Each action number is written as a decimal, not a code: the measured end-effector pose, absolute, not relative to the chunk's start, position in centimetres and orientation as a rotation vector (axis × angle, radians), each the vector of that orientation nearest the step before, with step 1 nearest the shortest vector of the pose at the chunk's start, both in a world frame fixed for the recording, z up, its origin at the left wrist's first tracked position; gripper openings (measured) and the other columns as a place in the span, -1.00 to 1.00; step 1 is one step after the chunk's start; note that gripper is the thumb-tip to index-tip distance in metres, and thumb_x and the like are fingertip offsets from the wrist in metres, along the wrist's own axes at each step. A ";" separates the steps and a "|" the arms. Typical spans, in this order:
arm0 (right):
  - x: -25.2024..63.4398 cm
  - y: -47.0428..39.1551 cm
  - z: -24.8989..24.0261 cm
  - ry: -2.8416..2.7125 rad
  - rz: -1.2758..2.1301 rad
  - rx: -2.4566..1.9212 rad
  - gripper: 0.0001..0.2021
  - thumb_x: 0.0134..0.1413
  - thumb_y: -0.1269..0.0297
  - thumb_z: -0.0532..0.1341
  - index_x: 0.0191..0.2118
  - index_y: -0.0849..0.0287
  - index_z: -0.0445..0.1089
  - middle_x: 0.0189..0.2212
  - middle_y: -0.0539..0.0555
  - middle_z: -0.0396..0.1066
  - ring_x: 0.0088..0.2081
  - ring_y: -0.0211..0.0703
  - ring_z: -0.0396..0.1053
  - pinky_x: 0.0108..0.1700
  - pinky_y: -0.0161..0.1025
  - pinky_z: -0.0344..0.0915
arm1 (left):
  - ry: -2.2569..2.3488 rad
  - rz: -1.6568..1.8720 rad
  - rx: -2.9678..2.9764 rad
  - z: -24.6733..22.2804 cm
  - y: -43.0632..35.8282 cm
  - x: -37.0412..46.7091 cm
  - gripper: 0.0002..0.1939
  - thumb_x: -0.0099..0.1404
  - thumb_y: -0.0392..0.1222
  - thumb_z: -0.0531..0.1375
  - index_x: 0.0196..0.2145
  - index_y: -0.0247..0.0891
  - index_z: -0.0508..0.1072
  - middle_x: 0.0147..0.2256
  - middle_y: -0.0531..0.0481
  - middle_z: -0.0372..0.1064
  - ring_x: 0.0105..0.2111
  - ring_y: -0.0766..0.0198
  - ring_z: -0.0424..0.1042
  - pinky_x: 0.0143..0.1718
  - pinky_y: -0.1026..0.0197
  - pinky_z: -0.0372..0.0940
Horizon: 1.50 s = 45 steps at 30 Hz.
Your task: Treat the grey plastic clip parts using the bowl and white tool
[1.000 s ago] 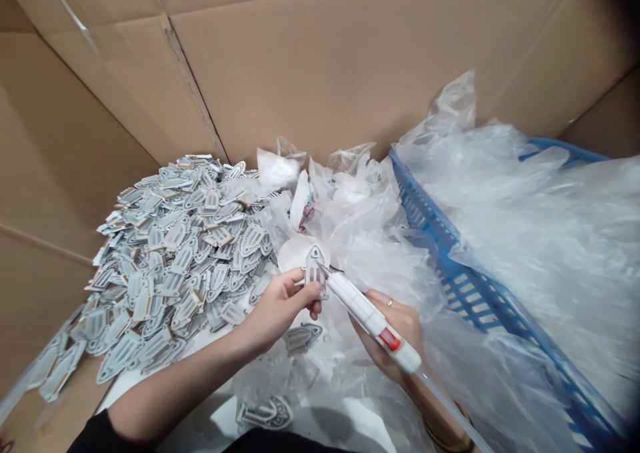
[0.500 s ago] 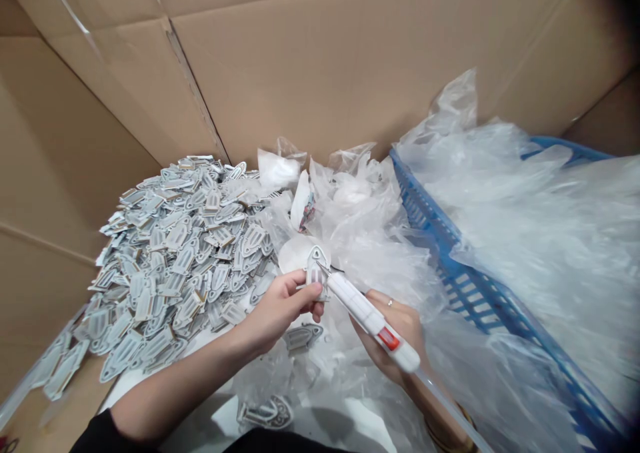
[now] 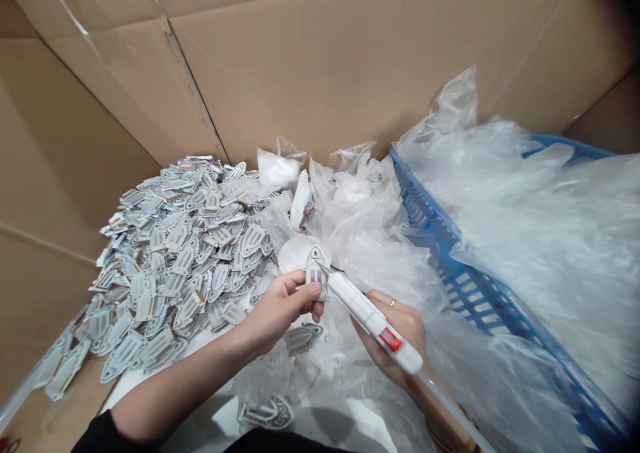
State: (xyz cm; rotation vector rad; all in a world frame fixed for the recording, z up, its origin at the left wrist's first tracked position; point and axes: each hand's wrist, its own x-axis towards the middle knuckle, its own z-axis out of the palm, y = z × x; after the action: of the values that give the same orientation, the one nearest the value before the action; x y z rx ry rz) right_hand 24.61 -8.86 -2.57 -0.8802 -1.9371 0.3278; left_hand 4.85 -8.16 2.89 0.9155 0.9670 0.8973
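Observation:
My left hand (image 3: 285,306) pinches a small grey pointed plate (image 3: 315,266) with raised ridges between thumb and fingers, its tip upward. My right hand (image 3: 393,326) is wrapped round a white pen-shaped glue gun (image 3: 367,313) with a red switch; a translucent stick (image 3: 457,416) runs out of its rear end. Its thin metal nozzle meets the plate's face just below the tip, though I cannot make out whether they touch. Behind the plate lies a white round disc (image 3: 293,254). Similar plates (image 3: 303,337) lie below my left hand, one of them with an ornate pattern (image 3: 280,413).
A large heap of similar grey plates (image 3: 175,260) fills the left side. Crumpled clear plastic bags (image 3: 370,240) cover the middle, and more bags overflow a blue plastic basket (image 3: 480,300) at right. Cardboard walls (image 3: 320,73) enclose the back and left.
The rear end of the glue gun has swung very slightly right and down along with my right hand. My left hand holds the plate in almost the same spot.

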 end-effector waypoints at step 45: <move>24.8 -9.1 -1.6 -1.826 0.479 -0.927 -0.74 0.14 0.48 0.20 -0.54 0.17 0.24 -0.58 -0.05 0.22 -0.61 -0.32 0.22 -0.57 -0.35 0.13 | 1.259 0.889 1.329 2.9 -6.3 2.4 -0.60 0.33 0.18 0.15 -0.19 -0.22 0.23 -0.64 0.23 0.22 -0.74 0.44 0.19 -0.73 0.42 0.05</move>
State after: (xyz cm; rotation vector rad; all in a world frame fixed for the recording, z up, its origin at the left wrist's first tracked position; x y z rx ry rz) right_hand 24.78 -9.15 -1.64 -0.9273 -1.8257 0.4790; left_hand 2.43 -6.28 2.88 1.3289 1.2588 0.8891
